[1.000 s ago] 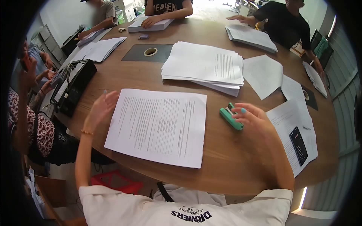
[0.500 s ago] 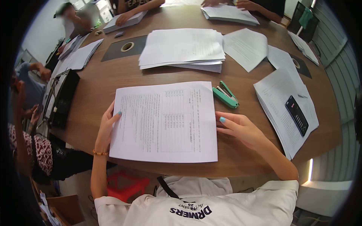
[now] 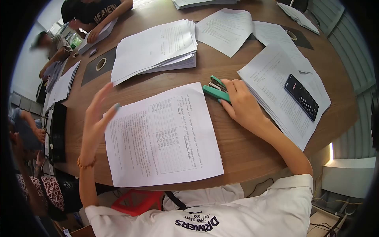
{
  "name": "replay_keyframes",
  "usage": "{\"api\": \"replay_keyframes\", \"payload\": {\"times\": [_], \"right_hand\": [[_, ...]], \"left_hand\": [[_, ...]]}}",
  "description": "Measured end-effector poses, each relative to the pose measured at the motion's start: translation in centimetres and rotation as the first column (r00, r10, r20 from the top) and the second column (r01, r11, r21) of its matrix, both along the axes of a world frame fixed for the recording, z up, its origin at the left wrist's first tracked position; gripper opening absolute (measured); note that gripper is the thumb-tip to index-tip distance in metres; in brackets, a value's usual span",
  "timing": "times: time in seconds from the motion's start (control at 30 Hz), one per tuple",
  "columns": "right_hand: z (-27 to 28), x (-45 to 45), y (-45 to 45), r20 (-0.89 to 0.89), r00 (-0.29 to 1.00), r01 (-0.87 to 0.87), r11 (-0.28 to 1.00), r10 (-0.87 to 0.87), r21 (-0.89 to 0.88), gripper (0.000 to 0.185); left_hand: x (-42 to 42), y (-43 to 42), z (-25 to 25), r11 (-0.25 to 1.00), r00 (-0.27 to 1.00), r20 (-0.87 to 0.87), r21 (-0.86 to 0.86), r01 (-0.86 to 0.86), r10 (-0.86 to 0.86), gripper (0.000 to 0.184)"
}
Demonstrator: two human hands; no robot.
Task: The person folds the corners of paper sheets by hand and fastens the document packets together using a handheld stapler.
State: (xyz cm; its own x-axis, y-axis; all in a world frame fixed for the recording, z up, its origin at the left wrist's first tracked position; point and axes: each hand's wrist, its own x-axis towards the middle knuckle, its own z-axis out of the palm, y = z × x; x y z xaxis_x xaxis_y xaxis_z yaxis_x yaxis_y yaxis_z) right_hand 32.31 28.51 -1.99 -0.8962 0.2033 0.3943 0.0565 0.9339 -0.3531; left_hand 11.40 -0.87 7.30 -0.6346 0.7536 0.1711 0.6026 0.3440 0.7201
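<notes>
A printed sheet stack (image 3: pixel 162 138) lies on the wooden table (image 3: pixel 252 162) in front of me, its long edge tilted. My left hand (image 3: pixel 96 114) is raised by the stack's upper left corner, fingers apart and holding nothing. The fingers of my right hand (image 3: pixel 241 100) are wrapped round the rear end of a green stapler (image 3: pixel 215 93), beside the stack's upper right corner. The stapler's jaws point to the left, toward the sheets.
A thick paper pile (image 3: pixel 156 49) sits farther back. Loose sheets (image 3: pixel 225 29) and a paper stack (image 3: pixel 272 75) with a phone (image 3: pixel 301 96) on it are on the right. Tape roll (image 3: pixel 101 64), black box (image 3: pixel 57 132) and several people are on the left.
My right hand has moved from beside the sheets onto the stapler and closed round it. My left hand has let go of the stack's left edge and risen. The view has turned right.
</notes>
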Motion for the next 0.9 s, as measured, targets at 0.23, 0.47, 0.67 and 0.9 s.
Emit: {"api": "replay_keyframes", "payload": {"times": [0.23,0.47,0.67,0.9], "right_hand": [[1.1,1.0,-1.4,-0.119,0.989,0.095,0.991,-0.084,0.092,0.057],[0.0,-0.1,-6.1,-0.141,0.979,-0.167,0.185,0.15,-0.968,0.071],[0.4,-0.4,-7.0,-0.124,0.984,-0.149,0.211,0.131,-0.966,0.066],[0.2,-0.2,-6.5,-0.134,0.986,-0.141,0.069,0.1,-0.988,0.059]], "left_hand": [[2.6,12.7,-5.1,0.936,0.926,-0.154,-0.138,0.324,-0.344,0.039],[3.6,13.2,-5.9,0.947,0.942,0.176,-0.098,0.304,-0.284,0.038],[3.5,13.1,-5.9,0.949,0.943,0.168,-0.083,0.303,-0.287,0.038],[3.5,13.2,-5.4,0.944,0.923,0.247,-0.07,0.322,-0.297,0.04]]}}
